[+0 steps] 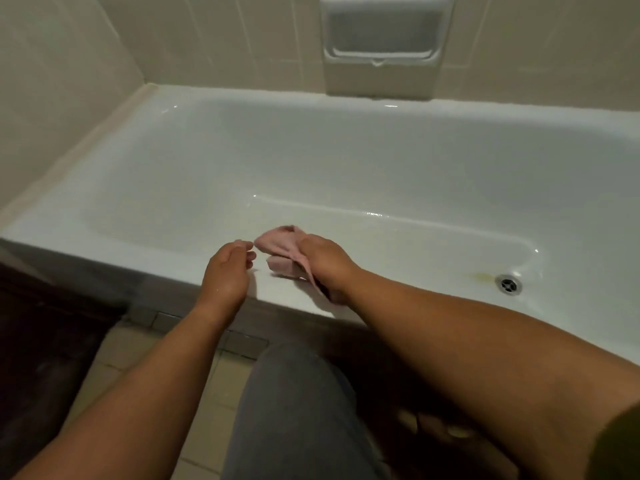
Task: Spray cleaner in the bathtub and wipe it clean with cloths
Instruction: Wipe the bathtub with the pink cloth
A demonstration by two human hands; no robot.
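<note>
A white bathtub (346, 161) fills the middle of the head view, its near rim running from left to lower centre. My right hand (327, 265) grips a pink cloth (277, 242) just above that near rim; part of the cloth bunches out to the left of my fingers and a strip hangs under my palm. My left hand (227, 271) hovers beside it over the rim, fingers loosely curled and holding nothing, its fingertips close to the cloth. No spray bottle is in sight.
A metal drain (508, 285) sits at the tub's right end with a yellowish stain beside it. A recessed soap dish (382, 32) is set in the tiled back wall. My knee in grey trousers (294, 410) is below, and a dark mat (41, 358) lies at left.
</note>
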